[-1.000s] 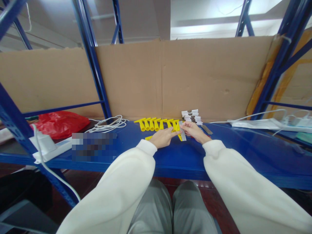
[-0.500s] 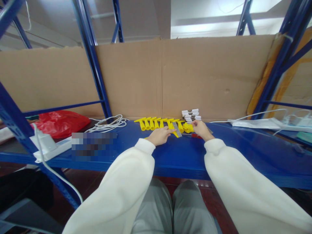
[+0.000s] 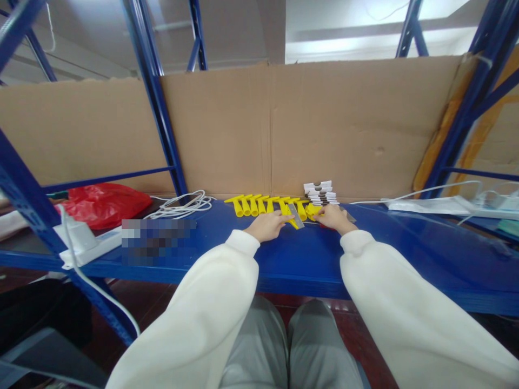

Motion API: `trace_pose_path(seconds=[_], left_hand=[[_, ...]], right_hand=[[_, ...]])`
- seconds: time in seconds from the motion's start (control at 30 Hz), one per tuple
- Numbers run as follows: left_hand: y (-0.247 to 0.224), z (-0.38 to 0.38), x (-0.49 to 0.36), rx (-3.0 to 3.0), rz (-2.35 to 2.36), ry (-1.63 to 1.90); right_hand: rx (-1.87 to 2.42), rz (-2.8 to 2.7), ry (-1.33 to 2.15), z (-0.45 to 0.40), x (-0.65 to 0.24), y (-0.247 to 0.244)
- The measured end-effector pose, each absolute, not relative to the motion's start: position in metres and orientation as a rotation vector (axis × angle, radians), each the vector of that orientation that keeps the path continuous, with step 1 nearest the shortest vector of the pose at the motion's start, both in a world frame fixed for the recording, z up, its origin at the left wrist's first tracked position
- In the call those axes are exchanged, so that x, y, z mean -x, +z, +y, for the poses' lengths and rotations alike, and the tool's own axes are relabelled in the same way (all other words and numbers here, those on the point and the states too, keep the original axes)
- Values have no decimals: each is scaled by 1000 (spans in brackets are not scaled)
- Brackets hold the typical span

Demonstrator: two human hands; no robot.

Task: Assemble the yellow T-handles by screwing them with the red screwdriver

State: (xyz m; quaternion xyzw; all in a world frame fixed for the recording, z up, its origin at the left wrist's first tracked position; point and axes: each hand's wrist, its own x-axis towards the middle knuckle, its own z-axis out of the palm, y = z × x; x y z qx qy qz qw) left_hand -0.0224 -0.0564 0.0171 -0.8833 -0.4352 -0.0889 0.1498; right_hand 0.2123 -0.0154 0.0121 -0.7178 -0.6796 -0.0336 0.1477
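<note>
My left hand (image 3: 267, 225) is closed around a yellow plastic scraper (image 3: 292, 222) with a flat grey metal blade (image 3: 298, 216), held tilted just above the shelf. My right hand (image 3: 334, 217) has its fingers closed over the red handle of a screwdriver (image 3: 323, 225); the handle is mostly hidden, and a thin shaft points left. Behind the left hand, several yellow T-shaped scrapers (image 3: 254, 205) lie in a row. Crumpled yellow pieces (image 3: 312, 209) sit by the right fingertips. A stack of small white boxes (image 3: 320, 192) stands just behind the right hand.
A blue metal shelf (image 3: 227, 243) bears everything, backed by a cardboard sheet (image 3: 324, 119). To the left are a coiled white cable (image 3: 188, 202), a red plastic bag (image 3: 103, 202) and a power strip (image 3: 95, 251). A long white packet (image 3: 430, 206) lies at right.
My right hand has come down and slightly forward of the white boxes, covering the red handle that showed before. The left hand keeps its hold on the scraper.
</note>
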Motion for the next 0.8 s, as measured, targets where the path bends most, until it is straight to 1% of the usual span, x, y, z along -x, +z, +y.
trace_pose_path(seconds=[0.3, 0.43, 0.6, 0.8], left_hand=[[17, -56, 21, 2543, -1263, -214], [17, -56, 21, 2536, -1257, -196], [17, -57, 20, 2503, -1242, -188], [17, -57, 20, 2508, -1239, -189]], right_hand=[[2070, -2018, -24, -18, -210, 14], [2045, -1904, -81, -15, -207, 14], [2073, -2021, -124, -11, -201, 14], [2085, -1999, -222, -4, -197, 11]])
